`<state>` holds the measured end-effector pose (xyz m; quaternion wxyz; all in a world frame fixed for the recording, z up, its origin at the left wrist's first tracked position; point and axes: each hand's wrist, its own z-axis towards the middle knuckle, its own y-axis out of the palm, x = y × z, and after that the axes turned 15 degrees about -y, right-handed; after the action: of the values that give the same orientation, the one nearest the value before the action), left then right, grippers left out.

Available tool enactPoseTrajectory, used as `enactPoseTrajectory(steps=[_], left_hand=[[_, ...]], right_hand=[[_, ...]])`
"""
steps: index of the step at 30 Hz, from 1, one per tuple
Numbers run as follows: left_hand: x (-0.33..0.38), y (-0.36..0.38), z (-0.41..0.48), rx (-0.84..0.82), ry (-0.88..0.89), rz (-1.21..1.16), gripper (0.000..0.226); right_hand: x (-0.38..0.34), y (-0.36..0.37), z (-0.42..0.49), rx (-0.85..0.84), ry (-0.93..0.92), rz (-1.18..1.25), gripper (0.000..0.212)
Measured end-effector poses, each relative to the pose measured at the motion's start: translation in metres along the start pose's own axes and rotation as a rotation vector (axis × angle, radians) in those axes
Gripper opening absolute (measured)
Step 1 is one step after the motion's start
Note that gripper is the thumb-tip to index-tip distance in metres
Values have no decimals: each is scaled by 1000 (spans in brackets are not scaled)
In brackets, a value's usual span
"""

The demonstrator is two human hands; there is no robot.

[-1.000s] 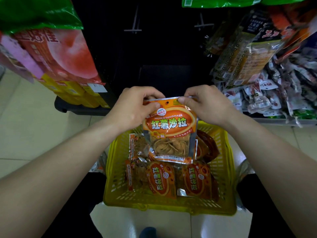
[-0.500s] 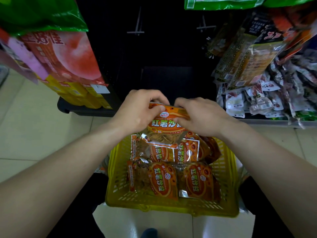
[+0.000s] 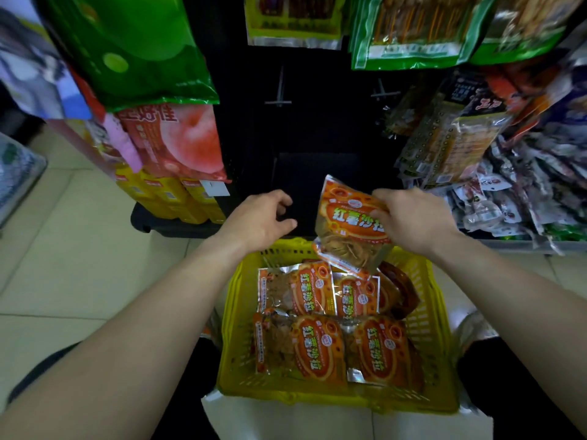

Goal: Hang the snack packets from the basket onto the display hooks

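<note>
One snack packet [image 3: 346, 223] held above the yellow basket [image 3: 438, 344]
The right grip [image 3: 409, 217] is clamped on its right edge, packet tilted; the left grip [image 3: 260, 217], loosely curled and empty, hovers near it, not touching.

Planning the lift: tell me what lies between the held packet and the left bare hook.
In the head view, only the dark back panel shows between the held packet and the left bare hook; nothing hangs there.

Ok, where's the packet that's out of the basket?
Head view, right of centre: the right hand grips the packet, tilted, above the far rim of the yellow basket.
</note>
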<state>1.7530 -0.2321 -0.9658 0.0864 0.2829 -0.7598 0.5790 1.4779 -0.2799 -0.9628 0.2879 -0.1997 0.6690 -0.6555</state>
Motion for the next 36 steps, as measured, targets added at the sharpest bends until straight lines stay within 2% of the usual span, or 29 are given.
enactPoseTrajectory(steps=[5,10,19,28,33,36], left_hand=[[-17,18,-3,-51,-61,48,42],[-30,39,21,-40,-101,111,44],[-19,109,142,-33,-144,75,61],[-15,149,255,55,-204,74,74],[-13,145,274,51,-199,115,83],[-12,138,275,46,-197,123,82]], right_hand=[[21,-12,30,62,24,-94,14],[38,11,86,108,11,-144,22],[64,92,214,87,22,-1,26],[80,131,317,236,-41,-32,26],[89,126,341,196,17,32,50],[92,129,325,249,79,17,62]])
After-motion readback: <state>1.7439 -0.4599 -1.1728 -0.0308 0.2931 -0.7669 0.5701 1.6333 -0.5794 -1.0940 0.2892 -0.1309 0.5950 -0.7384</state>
